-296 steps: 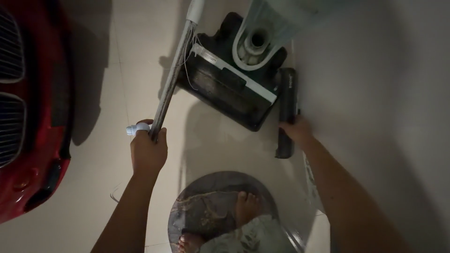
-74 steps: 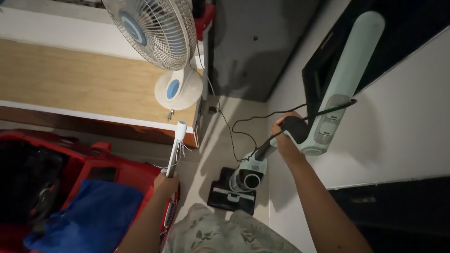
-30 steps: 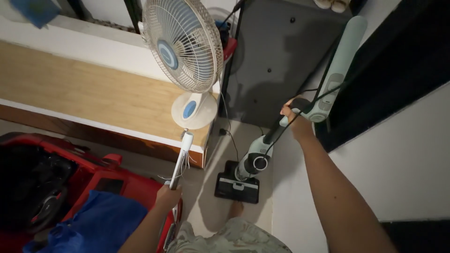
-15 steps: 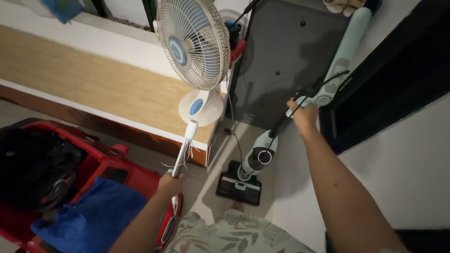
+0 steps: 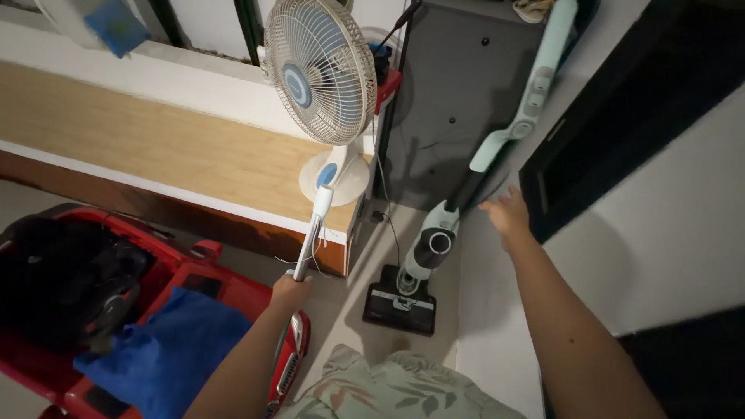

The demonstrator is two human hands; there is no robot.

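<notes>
Landmark: upright pale-green and black stick vacuum (image 5: 434, 248), standing on the floor w/ handle leaned against the grey cabinet (image 5: 458, 93). Right hand (image 5: 506, 216) just right of its black shaft, fingers spread, not touching — looks like a parking step, vac propped and let go. Left hand (image 5: 290, 289) well left of the vac, fingers wrapped tight round the lower end of a thin white-tipped roller brush w/ stray threads (image 5: 310, 240), held tilted up, tip near the base of the white table fan w/ blue hub (image 5: 322, 85). Fan on the wood-topped counter (image 5: 155, 155), left of the vac. Red ride-on toy car w/ blue cloth (image 5: 155, 341) further left, low. Judging by this: vac rests on its own, brush is the thing in hand. Next move calls for care w/ the lean — handle could slide — and dealing w/ those threads on the brush.
</notes>
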